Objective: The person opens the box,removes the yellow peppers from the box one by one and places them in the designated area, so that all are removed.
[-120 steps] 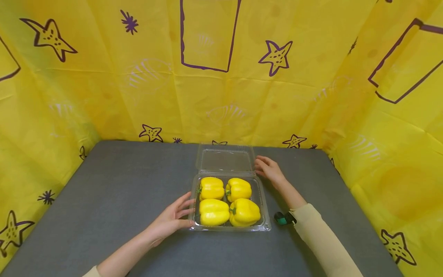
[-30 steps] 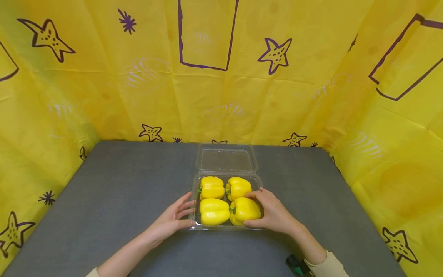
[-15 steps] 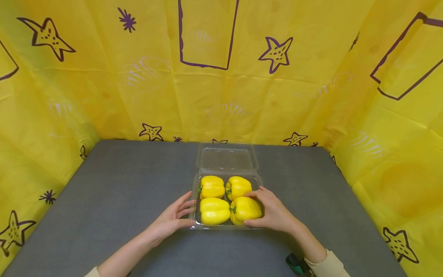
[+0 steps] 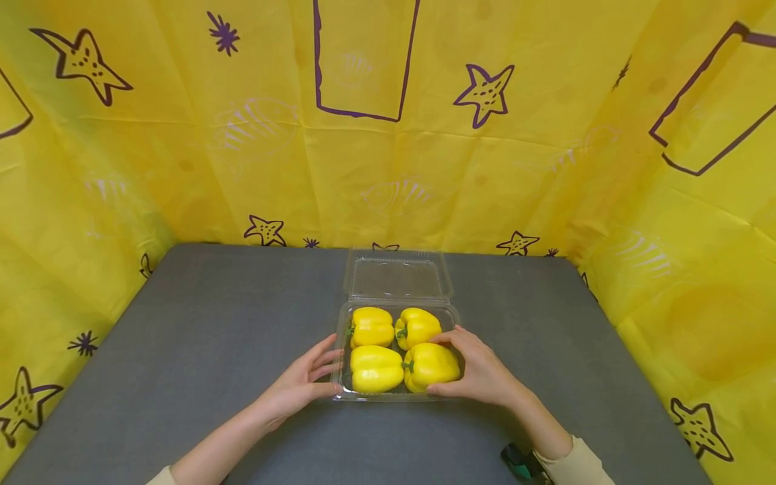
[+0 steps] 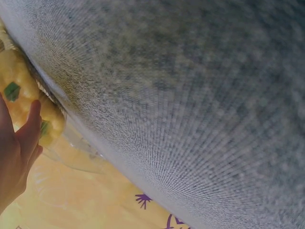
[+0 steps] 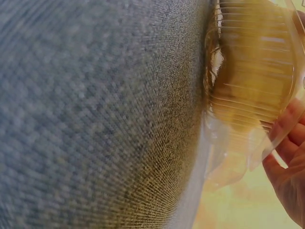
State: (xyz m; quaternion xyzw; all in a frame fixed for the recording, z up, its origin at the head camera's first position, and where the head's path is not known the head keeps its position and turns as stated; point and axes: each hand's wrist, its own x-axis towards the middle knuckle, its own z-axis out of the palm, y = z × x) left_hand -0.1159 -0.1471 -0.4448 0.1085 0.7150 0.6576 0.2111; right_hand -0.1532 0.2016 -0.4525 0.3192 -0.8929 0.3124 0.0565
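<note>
In the head view a clear plastic clamshell container [image 4: 400, 398] stands on the grey table, its lid [image 4: 397, 279] laid back. Several yellow bell peppers [image 4: 376, 369] lie inside in two rows. My left hand [image 4: 294, 391] rests against the left side, fingers nearly straight, thumb at the front corner. On the right, my right hand [image 4: 481, 370] curls round the front right corner, thumb and index finger bracketing a pepper [image 4: 433, 367]. The right wrist view shows its fingers [image 6: 286, 138] outside the clear plastic wall. The left wrist view catches the left hand [image 5: 16, 152] beside peppers.
A grey cloth covers the table [image 4: 242, 303]. Yellow curtains [image 4: 388, 168] with drawn starfish close off the back and both sides. A dark strap [image 4: 521, 465] is on the right wrist, next to a light sleeve [image 4: 576, 465].
Four seconds ago my right hand was beside the lid; it has come forward to the container's front right corner and stayed there for the last second. The left hand has kept its place.
</note>
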